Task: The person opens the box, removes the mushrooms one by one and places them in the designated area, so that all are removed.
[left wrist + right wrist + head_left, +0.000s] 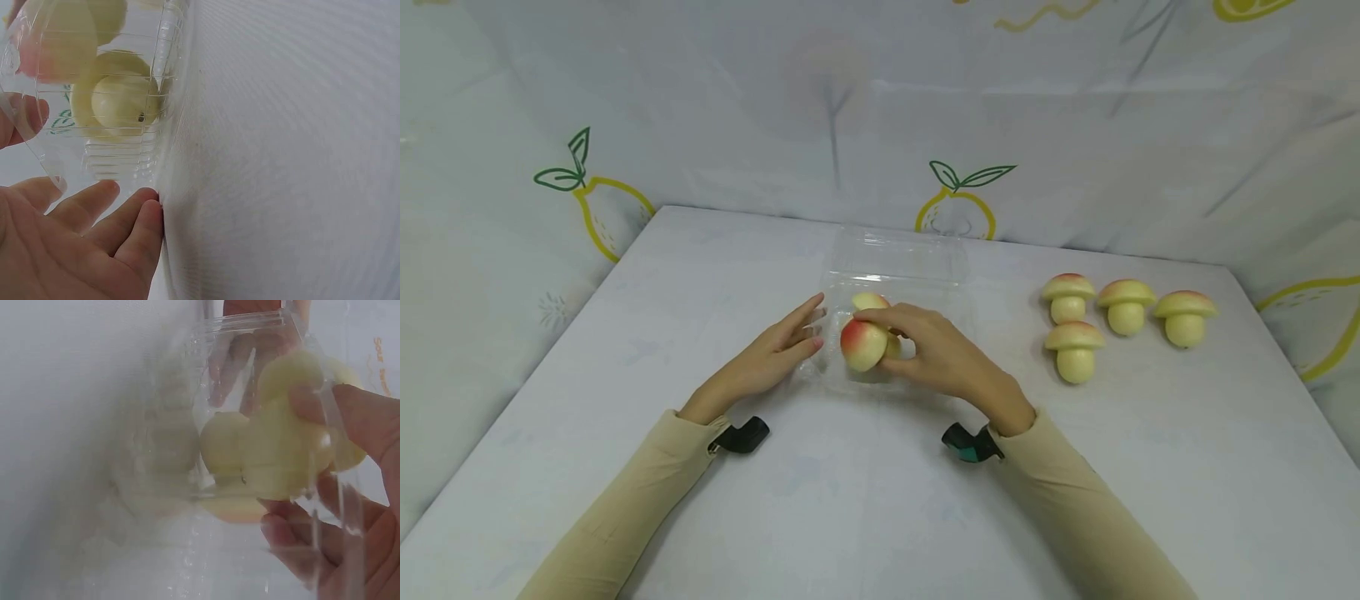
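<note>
A clear plastic clamshell box [936,293] stands mid-table, its lid [898,252] folded back toward the wall. My right hand [943,350] grips a mushroom-shaped piece [862,346] with a red-blushed yellow cap, tilted over the box between thumb and fingers. Another mushroom-shaped piece [122,103] shows through the clear wall, inside the box; in the head view it is partly hidden by the held one. At the box's left side is my left hand [767,354], fingers extended, holding nothing; whether it touches the wall is hard to tell.
Several more mushroom-shaped pieces [1126,307] stand on the white table [865,500], right of the box. A white cloth [737,125] with lemon drawings hangs behind the table. Small black devices [745,435] are strapped at both wrists.
</note>
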`<state>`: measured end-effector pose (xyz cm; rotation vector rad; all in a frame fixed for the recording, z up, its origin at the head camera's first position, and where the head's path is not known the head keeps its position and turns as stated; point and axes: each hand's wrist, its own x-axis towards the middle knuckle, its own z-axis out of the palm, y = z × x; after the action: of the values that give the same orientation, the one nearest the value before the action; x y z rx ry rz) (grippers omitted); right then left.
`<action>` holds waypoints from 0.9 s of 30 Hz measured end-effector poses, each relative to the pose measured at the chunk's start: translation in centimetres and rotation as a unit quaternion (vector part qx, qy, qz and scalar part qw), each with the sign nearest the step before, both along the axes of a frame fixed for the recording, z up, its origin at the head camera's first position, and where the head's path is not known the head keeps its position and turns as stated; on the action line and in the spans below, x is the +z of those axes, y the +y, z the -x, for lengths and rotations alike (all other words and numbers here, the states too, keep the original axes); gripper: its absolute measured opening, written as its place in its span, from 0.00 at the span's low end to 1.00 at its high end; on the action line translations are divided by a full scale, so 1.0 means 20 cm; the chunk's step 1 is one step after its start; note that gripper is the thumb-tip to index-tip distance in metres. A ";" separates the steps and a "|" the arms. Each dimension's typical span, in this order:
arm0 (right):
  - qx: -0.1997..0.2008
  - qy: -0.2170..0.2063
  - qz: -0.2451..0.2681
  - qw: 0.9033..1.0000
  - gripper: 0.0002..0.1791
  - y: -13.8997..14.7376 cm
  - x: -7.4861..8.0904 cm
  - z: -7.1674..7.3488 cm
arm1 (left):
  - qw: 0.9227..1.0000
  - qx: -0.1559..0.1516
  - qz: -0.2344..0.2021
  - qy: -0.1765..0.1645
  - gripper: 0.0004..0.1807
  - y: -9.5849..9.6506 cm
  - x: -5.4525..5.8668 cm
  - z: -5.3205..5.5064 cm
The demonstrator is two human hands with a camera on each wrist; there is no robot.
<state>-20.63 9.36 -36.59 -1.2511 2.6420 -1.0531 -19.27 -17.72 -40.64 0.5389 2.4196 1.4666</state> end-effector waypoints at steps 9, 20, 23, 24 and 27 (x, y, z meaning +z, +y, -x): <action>-0.045 0.035 0.021 0.998 0.31 0.07 0.00 -0.02 | 1.000 0.002 0.003 -0.002 0.37 0.00 0.00 0.00; -0.082 0.034 0.065 0.994 0.30 0.15 0.02 -0.05 | 1.000 0.001 0.004 0.000 0.37 0.00 0.00 0.00; -0.091 0.033 0.069 0.993 0.30 0.17 0.01 -0.06 | 1.000 0.002 0.008 0.003 0.37 0.00 -0.01 0.00; -0.095 0.033 0.068 0.993 0.30 0.17 0.02 -0.06 | 1.000 0.003 0.009 0.003 0.37 0.00 -0.01 0.00; -0.107 0.032 0.062 0.992 0.31 0.20 0.02 -0.08 | 1.000 0.001 0.010 0.003 0.37 -0.01 -0.01 0.00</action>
<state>-19.08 13.45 -36.18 -1.0548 2.8512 -1.2449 -19.36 -17.83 -40.84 0.5380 2.4363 1.4428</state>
